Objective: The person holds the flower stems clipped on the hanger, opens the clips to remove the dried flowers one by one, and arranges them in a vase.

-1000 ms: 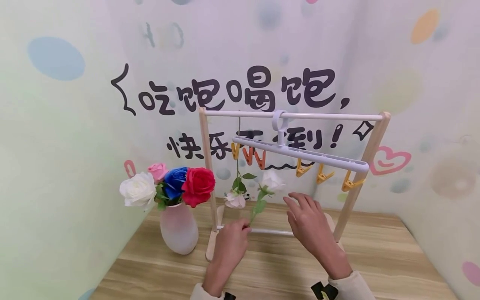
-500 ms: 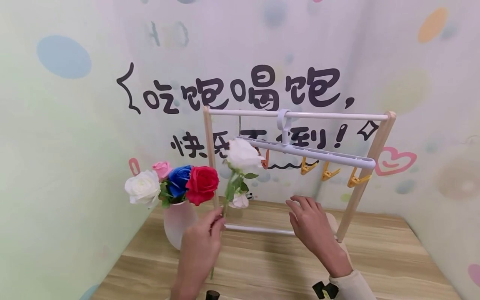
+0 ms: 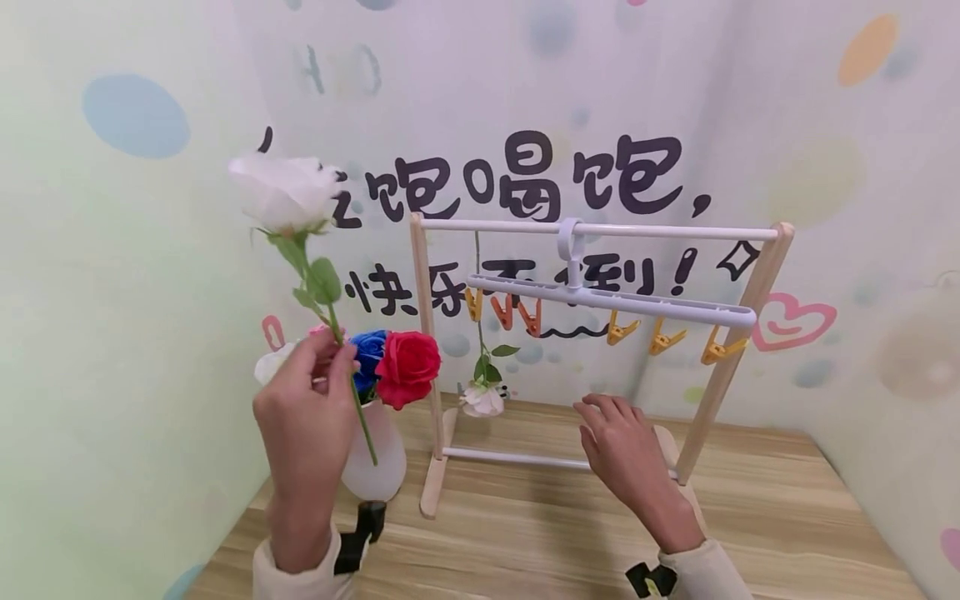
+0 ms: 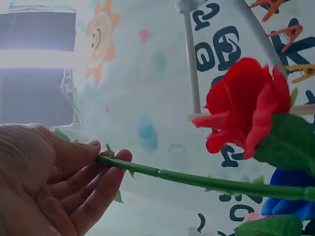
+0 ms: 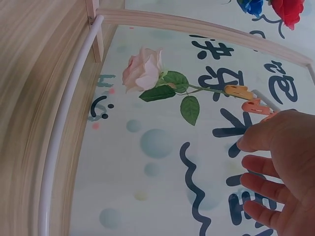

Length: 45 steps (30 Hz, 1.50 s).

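Note:
My left hand [image 3: 303, 421] pinches the green stem of a white artificial rose [image 3: 283, 193] between thumb and fingers. The bloom points up, and the stem's lower end slants down in front of the vase [image 3: 375, 467]. In the left wrist view the stem [image 4: 197, 179] runs rightward from the fingertips, below a red rose [image 4: 248, 105]. My right hand [image 3: 621, 450] hovers under the hanger [image 3: 645, 307], fingers relaxed and holding nothing. A pale pink rose [image 5: 142, 71] hangs head down from a yellow clip [image 5: 238, 91] at the hanger's left end.
The hanger hooks over the top bar of a wooden rack [image 3: 731, 358] on the wood-grain table [image 3: 517, 533]. Several yellow and orange clips [image 3: 530, 317] line it. Blue and red roses [image 3: 407, 369] stand in the vase, left of the rack. A printed wall [image 3: 480, 83] closes the back.
My left hand has carried the white rose leftward and up, from in front of the rack to over the vase, turning it upright. My right hand has stayed nearly still.

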{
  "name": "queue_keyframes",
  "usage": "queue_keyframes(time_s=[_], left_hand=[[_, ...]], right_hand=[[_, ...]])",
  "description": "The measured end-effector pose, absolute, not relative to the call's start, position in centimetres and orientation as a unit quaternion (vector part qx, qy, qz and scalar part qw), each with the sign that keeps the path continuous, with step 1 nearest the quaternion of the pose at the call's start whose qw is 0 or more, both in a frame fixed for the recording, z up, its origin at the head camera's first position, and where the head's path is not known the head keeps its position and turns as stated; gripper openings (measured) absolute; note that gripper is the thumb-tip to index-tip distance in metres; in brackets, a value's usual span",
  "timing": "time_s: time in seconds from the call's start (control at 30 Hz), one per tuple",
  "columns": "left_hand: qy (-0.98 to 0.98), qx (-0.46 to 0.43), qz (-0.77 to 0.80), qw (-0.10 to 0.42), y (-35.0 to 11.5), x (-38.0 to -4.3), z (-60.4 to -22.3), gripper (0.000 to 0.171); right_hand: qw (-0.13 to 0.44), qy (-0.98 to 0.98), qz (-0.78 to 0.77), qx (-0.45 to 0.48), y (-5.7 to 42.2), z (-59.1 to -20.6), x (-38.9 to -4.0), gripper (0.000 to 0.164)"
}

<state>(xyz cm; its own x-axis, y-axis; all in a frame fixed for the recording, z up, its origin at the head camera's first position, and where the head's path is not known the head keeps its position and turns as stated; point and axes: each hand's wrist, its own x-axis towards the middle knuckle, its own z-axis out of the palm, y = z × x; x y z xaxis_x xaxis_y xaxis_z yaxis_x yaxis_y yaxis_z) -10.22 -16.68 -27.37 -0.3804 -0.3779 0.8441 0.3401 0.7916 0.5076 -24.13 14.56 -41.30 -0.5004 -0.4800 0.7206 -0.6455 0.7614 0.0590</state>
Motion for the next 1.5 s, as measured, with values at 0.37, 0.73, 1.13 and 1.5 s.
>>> queue_keyframes(time_s=[0.37,0.73,1.13,1.5], left_hand=[[-0.761,0.055,-0.307,0.568,-18.9,-14.3,-25.3,0.027],[-0.754,0.070,-0.319,0.569,-19.4,-15.4,-24.7,0.029],[-0.819,0.148,-0.304,0.464,-19.7,-16.6,-28.2,0.038],[-0.827,0.187,-0.329,0.416,-19.0,-15.4,-28.6,0.054]], right_hand=[[0.366,-0.864,0.110,0.328,14.5,-41.8,-24.2,0.033],[0.364,-0.867,0.104,0.324,14.6,-42.1,-24.4,0.033],[0.360,-0.868,0.106,0.326,14.5,-42.2,-24.6,0.033],[0.354,-0.871,0.107,0.322,14.5,-42.4,-24.9,0.032]])
